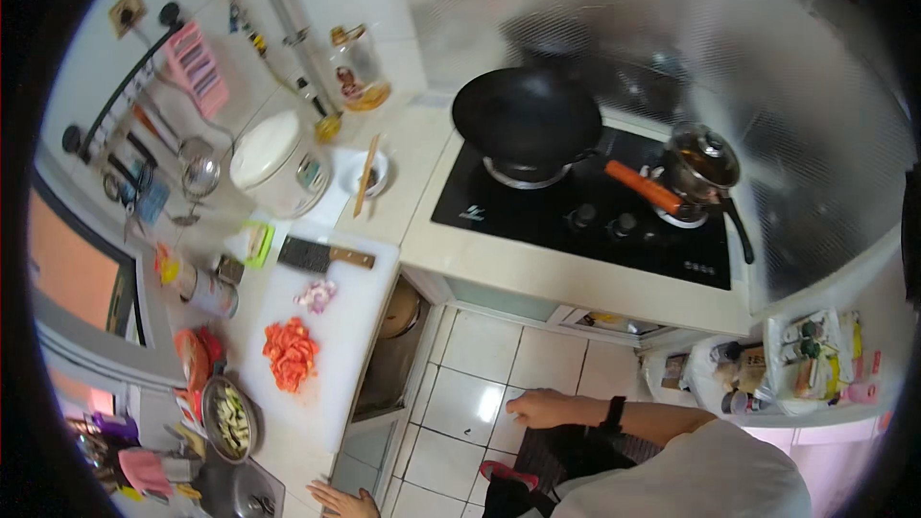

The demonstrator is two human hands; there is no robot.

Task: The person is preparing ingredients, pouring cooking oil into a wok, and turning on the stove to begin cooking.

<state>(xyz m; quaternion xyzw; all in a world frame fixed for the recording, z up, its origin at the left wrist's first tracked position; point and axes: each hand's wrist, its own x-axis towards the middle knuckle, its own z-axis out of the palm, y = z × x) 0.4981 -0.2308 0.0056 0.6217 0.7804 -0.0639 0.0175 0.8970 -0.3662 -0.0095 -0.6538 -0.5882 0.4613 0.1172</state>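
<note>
My left hand (345,501) is at the counter's edge beside the steel sink (238,494), fingers spread, holding nothing visible. My right hand (535,408) hangs over the tiled floor, fingers loosely curled; whatever they hold, if anything, is hidden. On the white cutting board (345,345) lie chopped tomato (290,355), pale purple chopped pieces (317,295) and a cleaver (305,254). A steel bowl of cut green vegetable (230,420) sits left of the board, above my left hand.
A black wok (526,115) and lidded pot (693,168) stand on the hob (576,240). A white canister (273,158), bowl with chopsticks (374,171), glass jar (357,77) and bottles (206,293) line the counter. Utensils (192,168) hang left; a loaded shelf (796,369) is right.
</note>
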